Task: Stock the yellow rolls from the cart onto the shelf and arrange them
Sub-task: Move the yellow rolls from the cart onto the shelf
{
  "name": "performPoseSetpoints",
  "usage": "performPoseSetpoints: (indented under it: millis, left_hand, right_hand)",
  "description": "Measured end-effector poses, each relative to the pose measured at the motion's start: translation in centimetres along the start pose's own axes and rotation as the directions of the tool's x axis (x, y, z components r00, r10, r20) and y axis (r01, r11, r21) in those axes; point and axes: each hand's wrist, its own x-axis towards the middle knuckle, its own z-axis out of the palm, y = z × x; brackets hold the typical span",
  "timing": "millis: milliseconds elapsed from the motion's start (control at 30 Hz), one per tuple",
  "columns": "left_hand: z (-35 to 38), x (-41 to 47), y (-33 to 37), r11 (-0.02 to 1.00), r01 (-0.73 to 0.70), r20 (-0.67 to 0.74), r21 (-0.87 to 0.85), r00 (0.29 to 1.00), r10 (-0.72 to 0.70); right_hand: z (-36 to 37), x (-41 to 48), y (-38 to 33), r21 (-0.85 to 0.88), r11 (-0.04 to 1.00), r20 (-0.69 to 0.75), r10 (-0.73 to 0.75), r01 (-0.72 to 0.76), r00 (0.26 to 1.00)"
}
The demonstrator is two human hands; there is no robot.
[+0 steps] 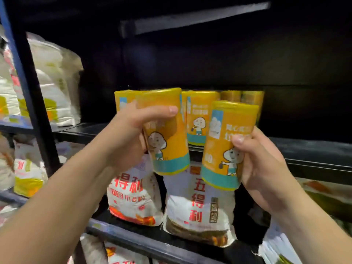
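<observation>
My left hand [131,134] grips a yellow roll [167,141] with a teal band and a cartoon figure, held upright in front of the shelf. A second yellow roll [222,147] of the same kind is held in my right hand [264,166], slightly lower and to the right. Both rolls hang in the air just before the dark shelf board [314,149]. Several more yellow rolls [200,119] stand upright on that board behind them, some partly hidden by the held rolls. The cart is out of view.
White flour bags with red characters [198,204] stand on the lower shelf [133,237] under my hands. Bulky white bags [55,82] fill the shelves at left, behind a dark upright post [32,92]. The upper shelf board runs on dark to the right of the rolls.
</observation>
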Motion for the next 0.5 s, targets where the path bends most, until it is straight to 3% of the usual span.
performPoseSetpoints:
  millis: [333, 500]
  left_hand:
    - [10.4, 7.2, 1.0, 0.993, -0.033, 0.047, 0.112, 0.999, 0.028]
    - [13.0, 10.2, 2.1, 0.949, -0.102, 0.05, 0.298, 0.995, 0.091]
  right_hand:
    - [-9.2, -0.1, -5.4, -0.195, 0.979, -0.141, -0.08, 0.052, 0.987]
    - [-11.5, 0.8, -7.2, -0.288, 0.957, -0.178, -0.098, 0.044, 0.979]
